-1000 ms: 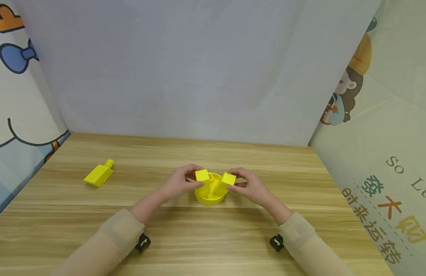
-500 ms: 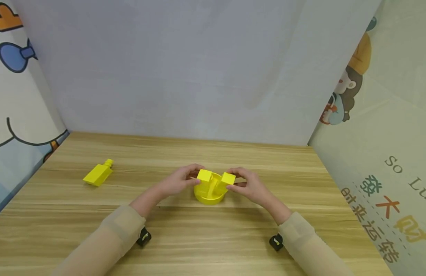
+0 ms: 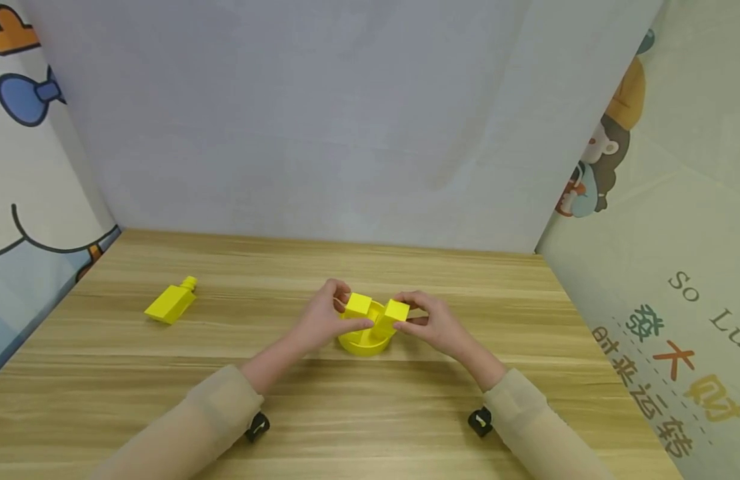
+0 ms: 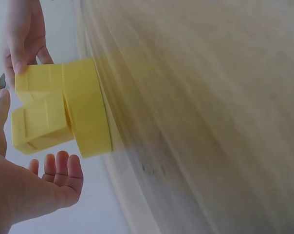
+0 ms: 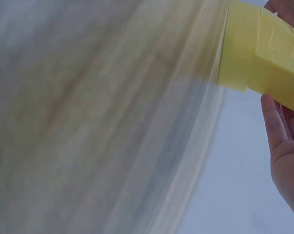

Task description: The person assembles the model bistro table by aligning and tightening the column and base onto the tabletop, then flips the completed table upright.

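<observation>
1. From the head, I see a yellow left block and right block rising steeply from a round yellow dish on the wood-grained bench, square ends up, tops apart. The right hand pinches the right block between thumb and finger; the left hand is spread about the left block. A yellow bottle-shaped piece lies well off to the left, neck pointing away and rightward. Behind hangs a plain pale backdrop; the right-hand cloth reads "So Luc", cut off, plus "發大财" and "时来运转".
2. From the left wrist, the left hand's fingers are loosely bent and clear of the left block, holding nothing. Its faint marks are unreadable.
3. From the right wrist, the right block slants outward; a right-hand fingertip touches it.
</observation>
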Demonstrator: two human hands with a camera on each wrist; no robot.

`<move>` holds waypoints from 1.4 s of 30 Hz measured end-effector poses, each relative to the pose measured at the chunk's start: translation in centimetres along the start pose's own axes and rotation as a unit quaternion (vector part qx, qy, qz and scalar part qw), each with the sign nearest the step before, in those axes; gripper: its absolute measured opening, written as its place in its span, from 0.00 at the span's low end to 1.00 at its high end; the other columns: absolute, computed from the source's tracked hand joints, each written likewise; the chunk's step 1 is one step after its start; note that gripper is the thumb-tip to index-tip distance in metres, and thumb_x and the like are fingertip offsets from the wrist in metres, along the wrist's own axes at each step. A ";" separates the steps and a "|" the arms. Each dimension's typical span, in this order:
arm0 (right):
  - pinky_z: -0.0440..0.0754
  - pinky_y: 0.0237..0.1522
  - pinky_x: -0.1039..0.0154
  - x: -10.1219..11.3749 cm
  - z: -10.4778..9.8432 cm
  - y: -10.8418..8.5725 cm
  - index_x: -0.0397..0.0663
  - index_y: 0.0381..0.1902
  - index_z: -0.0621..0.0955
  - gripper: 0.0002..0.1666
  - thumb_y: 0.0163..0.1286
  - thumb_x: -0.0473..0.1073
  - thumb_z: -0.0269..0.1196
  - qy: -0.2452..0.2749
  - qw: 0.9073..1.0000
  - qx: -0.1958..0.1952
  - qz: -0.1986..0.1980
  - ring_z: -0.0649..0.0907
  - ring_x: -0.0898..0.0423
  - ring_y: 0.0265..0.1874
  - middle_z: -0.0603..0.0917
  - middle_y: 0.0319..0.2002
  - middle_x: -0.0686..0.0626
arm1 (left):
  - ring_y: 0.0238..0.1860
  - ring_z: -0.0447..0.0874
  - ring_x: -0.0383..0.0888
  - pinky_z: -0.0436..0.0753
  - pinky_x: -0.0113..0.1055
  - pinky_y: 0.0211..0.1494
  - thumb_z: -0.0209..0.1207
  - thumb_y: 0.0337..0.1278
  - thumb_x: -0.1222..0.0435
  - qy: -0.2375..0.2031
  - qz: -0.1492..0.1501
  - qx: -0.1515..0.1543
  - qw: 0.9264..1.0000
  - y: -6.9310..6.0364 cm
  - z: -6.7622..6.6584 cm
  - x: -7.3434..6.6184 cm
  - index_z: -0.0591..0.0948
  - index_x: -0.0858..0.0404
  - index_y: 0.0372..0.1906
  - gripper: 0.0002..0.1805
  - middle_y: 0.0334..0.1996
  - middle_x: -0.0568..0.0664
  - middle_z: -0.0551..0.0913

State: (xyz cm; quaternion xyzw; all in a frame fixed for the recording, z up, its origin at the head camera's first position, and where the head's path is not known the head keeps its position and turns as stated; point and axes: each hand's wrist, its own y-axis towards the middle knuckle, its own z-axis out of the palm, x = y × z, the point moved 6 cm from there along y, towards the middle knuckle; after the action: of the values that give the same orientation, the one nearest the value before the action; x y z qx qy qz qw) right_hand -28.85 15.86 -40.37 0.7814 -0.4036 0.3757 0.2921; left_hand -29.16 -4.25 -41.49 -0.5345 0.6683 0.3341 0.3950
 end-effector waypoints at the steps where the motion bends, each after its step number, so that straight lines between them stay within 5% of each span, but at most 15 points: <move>1: 0.82 0.45 0.66 0.0 0.0 0.0 0.40 0.57 0.74 0.27 0.61 0.42 0.66 -0.001 1.000 0.000 -0.001 0.80 0.42 0.48 0.77 0.52 0.42 | 0.44 0.74 0.48 0.79 0.39 0.46 0.74 0.36 0.51 0.004 -0.001 -0.002 1.000 0.1 0.1 0.0 0.69 0.62 0.52 0.38 0.43 0.52 0.75; 8: 0.82 0.45 0.65 0.0 0.0 0.0 0.41 0.57 0.74 0.27 0.61 0.43 0.66 -0.004 1.000 -0.002 -0.001 0.80 0.44 0.49 0.78 0.53 0.43 | 0.36 0.73 0.46 0.78 0.32 0.36 0.73 0.41 0.56 0.016 0.010 0.000 1.000 0.3 0.3 0.2 0.68 0.62 0.45 0.30 0.37 0.52 0.74; 20: 0.82 0.45 0.64 0.0 -0.1 0.1 0.41 0.56 0.75 0.27 0.61 0.45 0.66 -0.006 1.000 -0.009 -0.013 0.80 0.45 0.49 0.78 0.52 0.43 | 0.44 0.79 0.45 0.81 0.37 0.47 0.69 0.45 0.63 0.022 0.076 0.060 0.995 0.3 0.1 0.0 0.77 0.61 0.50 0.24 0.44 0.49 0.81; 33: 0.82 0.45 0.65 -0.2 -0.1 0.2 0.42 0.56 0.76 0.26 0.60 0.44 0.67 -0.015 1.000 -0.012 -0.015 0.80 0.49 0.48 0.78 0.51 0.45 | 0.54 0.78 0.54 0.75 0.49 0.60 0.61 0.57 0.66 0.013 0.181 0.186 0.966 0.0 -0.1 -0.2 0.74 0.69 0.57 0.23 0.53 0.60 0.79; 42: 0.82 0.45 0.65 -0.1 0.0 0.2 0.42 0.56 0.75 0.27 0.61 0.45 0.66 -0.009 1.000 -0.006 -0.010 0.80 0.48 0.49 0.78 0.51 0.45 | 0.59 0.74 0.53 0.71 0.48 0.64 0.63 0.55 0.64 -0.005 0.156 0.193 0.969 -0.3 0.2 -0.2 0.70 0.65 0.62 0.29 0.58 0.57 0.75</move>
State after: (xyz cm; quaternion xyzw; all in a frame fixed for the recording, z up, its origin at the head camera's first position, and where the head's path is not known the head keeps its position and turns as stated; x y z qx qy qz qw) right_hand -29.04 15.84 -40.38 0.7873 -0.4002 0.3633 0.2967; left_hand -28.84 -4.08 -41.40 -0.3358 0.7933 0.2591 0.4368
